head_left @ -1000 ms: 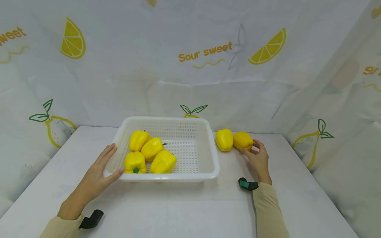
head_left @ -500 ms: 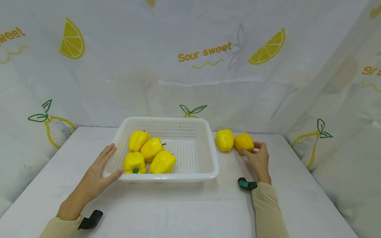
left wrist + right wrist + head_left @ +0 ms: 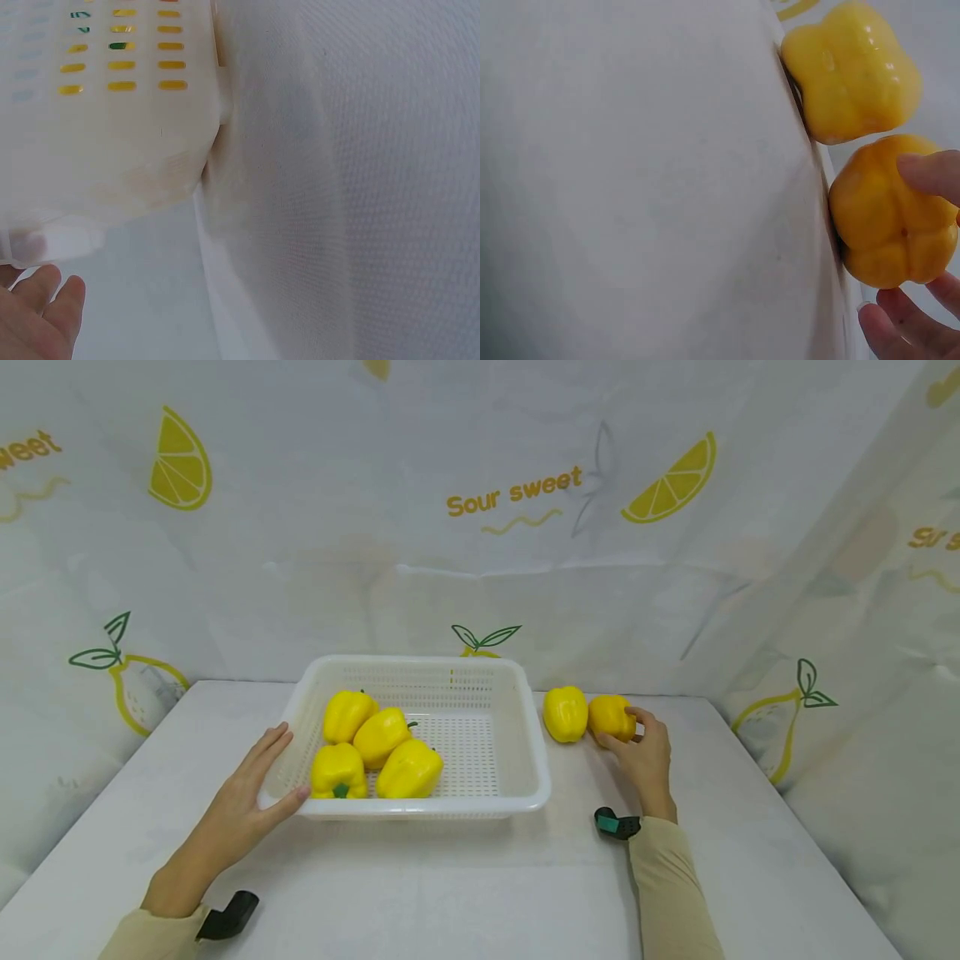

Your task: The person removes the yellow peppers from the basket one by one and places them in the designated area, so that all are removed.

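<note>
My right hand (image 3: 647,760) grips a yellow bell pepper (image 3: 609,717) on the table, right of the basket. In the right wrist view, the thumb lies across this bell pepper (image 3: 889,217) and the fingertips reach its lower side. A second yellow bell pepper (image 3: 566,714) lies just left of it. My left hand (image 3: 238,806) rests at the left side of a white plastic basket (image 3: 543,760), fingers extended along the outside and thumb at the front rim. Several yellow bell peppers (image 3: 381,739) lie inside, mostly to the left. The left wrist view shows the basket's slotted wall (image 3: 112,142) beside the fingertips.
The table (image 3: 450,893) is covered in white cloth, with a lemon-print curtain (image 3: 337,527) hanging behind it. A black wrist device (image 3: 228,916) sits at the left cuff, another black device (image 3: 617,823) at the right cuff.
My right hand has shifted slightly left, its fingers now further over the bell pepper, which has turned a little. My left hand and the basket look the same.
</note>
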`<state>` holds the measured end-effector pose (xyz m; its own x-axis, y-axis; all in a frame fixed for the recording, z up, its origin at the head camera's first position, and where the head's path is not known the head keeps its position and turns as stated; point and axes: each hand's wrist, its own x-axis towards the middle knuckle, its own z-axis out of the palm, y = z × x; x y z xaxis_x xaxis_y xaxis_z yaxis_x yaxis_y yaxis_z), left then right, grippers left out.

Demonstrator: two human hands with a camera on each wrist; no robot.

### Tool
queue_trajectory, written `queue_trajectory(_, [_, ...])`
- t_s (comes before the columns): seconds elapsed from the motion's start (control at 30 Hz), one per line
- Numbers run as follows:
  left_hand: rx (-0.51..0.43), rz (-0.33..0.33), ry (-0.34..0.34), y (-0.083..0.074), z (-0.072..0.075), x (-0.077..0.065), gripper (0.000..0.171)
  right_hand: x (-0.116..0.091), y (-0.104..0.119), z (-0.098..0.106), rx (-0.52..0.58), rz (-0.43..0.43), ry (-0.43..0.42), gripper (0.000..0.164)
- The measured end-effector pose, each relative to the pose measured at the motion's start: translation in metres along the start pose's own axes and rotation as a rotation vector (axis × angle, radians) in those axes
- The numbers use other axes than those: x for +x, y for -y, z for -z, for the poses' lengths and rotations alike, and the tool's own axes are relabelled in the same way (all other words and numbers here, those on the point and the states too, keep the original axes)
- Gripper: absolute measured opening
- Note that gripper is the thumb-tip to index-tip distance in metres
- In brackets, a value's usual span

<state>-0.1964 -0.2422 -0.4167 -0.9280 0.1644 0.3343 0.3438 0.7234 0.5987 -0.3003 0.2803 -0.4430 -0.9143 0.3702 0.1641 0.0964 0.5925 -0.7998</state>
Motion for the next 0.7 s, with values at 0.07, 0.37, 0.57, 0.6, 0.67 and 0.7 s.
queue_trajectory(0.07, [0.0, -0.001, 0.0, 0.0, 0.0, 0.0, 0.079, 0.0, 0.001, -0.001, -0.015, 0.002, -0.012, 0.065])
queue_trajectory(0.37, [-0.002, 0.007, 0.007, -0.002, 0.0, 0.001, 0.079, -0.004, 0.005, -0.008, -0.055, 0.008, -0.098, 0.059])
queue_trajectory(0.57, [0.001, 0.01, 0.006, -0.002, 0.0, 0.0, 0.079, -0.005, 0.009, -0.005, -0.065, -0.021, -0.038, 0.06])
queue_trajectory(0.6, [0.001, 0.01, 0.005, -0.002, 0.0, 0.0, 0.079, -0.005, 0.01, -0.004, -0.061, -0.022, -0.036, 0.06])
queue_trajectory(0.67, [0.002, 0.009, 0.004, -0.002, 0.0, 0.0, 0.079, -0.005, 0.011, -0.004, -0.058, -0.022, -0.042, 0.059])
queue_trajectory(0.7, [0.003, 0.01, 0.004, -0.003, 0.0, 0.0, 0.079, -0.005, 0.012, -0.005, -0.057, -0.021, -0.048, 0.059])
